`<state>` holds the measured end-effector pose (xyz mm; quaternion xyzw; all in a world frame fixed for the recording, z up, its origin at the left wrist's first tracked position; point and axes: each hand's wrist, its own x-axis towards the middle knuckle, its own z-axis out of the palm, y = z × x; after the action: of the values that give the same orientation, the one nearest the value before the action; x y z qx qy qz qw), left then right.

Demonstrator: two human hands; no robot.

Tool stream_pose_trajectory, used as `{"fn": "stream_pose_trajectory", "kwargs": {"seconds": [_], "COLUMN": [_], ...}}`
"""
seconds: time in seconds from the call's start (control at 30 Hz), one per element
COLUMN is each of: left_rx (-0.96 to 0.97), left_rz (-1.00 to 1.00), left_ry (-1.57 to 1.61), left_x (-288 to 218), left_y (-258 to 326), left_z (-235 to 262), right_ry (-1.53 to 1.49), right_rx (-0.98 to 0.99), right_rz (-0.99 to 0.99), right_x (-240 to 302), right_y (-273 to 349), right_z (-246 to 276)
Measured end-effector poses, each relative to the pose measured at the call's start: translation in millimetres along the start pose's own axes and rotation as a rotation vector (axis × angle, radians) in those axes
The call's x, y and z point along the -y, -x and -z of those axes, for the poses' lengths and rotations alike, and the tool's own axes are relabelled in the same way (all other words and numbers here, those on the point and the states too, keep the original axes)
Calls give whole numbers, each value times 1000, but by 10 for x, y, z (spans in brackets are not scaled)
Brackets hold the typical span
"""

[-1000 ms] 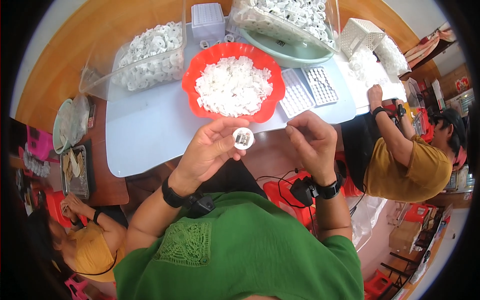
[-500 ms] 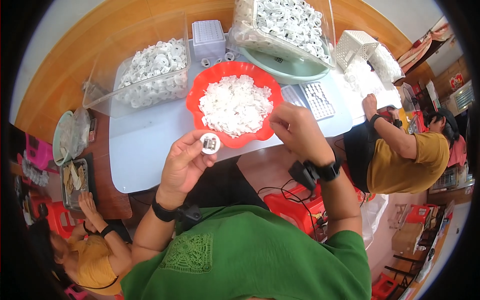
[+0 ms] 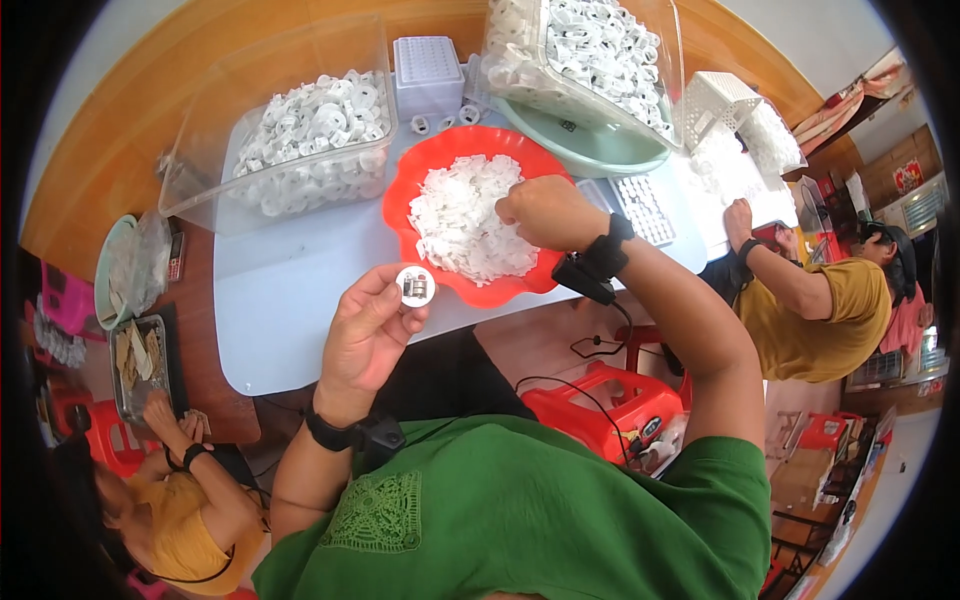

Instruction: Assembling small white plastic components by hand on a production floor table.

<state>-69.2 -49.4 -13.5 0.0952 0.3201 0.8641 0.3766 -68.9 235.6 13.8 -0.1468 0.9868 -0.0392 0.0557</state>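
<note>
My left hand (image 3: 362, 325) holds a small round white plastic part (image 3: 416, 287) by its rim, between thumb and fingers. Small metal pieces show inside the part's open face. In front of me stands a red scalloped bowl (image 3: 398, 185) heaped with small translucent white plastic pieces (image 3: 455, 215). My right hand (image 3: 552, 212) reaches over the bowl's right side, its curled fingertips down at the pile. What those fingers grip, if anything, is too small to make out.
Clear bins of white round parts, one left (image 3: 275, 175) and one right (image 3: 570, 60), stand behind the bowl. The right one rests on a green basin (image 3: 600, 160). Beside it lies a white tray (image 3: 645, 210). People work at left (image 3: 190, 500) and right (image 3: 810, 310).
My right hand has moved from the bowl's right edge in over the pile of white pieces. My left hand keeps the round part in nearly the same place.
</note>
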Motion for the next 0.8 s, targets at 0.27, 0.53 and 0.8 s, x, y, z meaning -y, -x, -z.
{"fn": "stream_pose_trajectory", "kwargs": {"seconds": [0.27,0.53,0.8], "left_rx": [-37,48,95], "left_rz": [24,14,29], "left_ry": [0,56,92], "left_x": [34,81,151], "left_y": [-28,-40,-46], "left_z": [12,-70,-106], "right_ry": [74,75,-829], "right_rx": [-76,-265,-332], "right_rz": [2,23,-83], "right_x": [10,-16,419], "right_y": [57,137,510], "right_z": [-79,-68,422]}}
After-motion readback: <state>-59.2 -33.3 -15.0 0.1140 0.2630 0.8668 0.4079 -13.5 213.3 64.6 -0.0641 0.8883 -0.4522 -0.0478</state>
